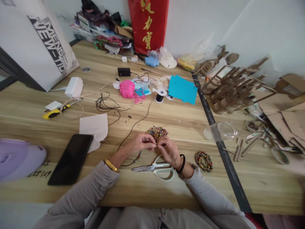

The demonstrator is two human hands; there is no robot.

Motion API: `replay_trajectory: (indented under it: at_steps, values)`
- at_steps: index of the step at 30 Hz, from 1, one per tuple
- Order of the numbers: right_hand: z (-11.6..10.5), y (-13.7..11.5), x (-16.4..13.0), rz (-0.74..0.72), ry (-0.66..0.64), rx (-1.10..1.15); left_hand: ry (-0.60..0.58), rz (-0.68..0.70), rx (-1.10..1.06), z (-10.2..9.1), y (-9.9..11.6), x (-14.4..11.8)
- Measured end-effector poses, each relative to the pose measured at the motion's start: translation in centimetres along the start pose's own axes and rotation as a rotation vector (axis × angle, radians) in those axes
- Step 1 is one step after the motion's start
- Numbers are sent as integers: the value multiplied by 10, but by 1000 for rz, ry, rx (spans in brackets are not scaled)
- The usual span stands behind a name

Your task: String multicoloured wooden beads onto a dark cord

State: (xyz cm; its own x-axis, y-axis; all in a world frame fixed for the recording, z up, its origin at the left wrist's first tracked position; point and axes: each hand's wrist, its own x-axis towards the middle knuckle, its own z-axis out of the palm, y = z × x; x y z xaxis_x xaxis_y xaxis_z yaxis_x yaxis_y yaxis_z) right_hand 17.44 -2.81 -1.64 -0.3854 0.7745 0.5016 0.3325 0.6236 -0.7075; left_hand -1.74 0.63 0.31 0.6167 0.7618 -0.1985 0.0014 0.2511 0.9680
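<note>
Beads (156, 132) in mixed colours lie in a small heap on the wooden bench (181, 121), just beyond the fingertips of both hands. The left hand (139, 143) and the right hand (169, 151) meet in front of the heap, each pinched shut around something very small between them; it looks like a bead and the end of the black cord (137, 122), though the piece itself is too tiny to make out. A short strung stretch of beads (137, 157) hangs below the left hand, and the cord runs from there away across the bench to a black spool (160, 95) farther off.

To do this threading well, I judge that the cord end should be held close to its tip so it stays stiff, the bead turned until its hole faces the tip, and the strung part kept lower so beads do not slide back off. Slack in the cord toward the spool helps.

White-handled scissors (156, 167) lie closed on the bench just near the hands, under the wrists. A finished beaded bracelet (203, 161) rests to the right of the right wrist.

As for containers, a clear plastic cup (221, 131) lies tipped on its side to the right, well apart from the heap; nothing shows inside it. The beads themselves sit loose on the bench, in no dish.
</note>
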Motion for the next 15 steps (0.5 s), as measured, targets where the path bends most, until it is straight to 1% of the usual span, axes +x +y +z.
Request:
replay_trajectory:
  at_steps: [5,10,12,15]
  values:
    - [0,1,-1,-10,-10,-18,28,22,21,-2,-6,3]
    - [1,2,-1,-1,-10,-13,3,52,105,-5,-12,5]
    - [-3,2,-1,17,26,-2,1,62,125,-5,-13,5]
    - [-14,4,2,87,139,-27,11,68,123,-5,-12,4]
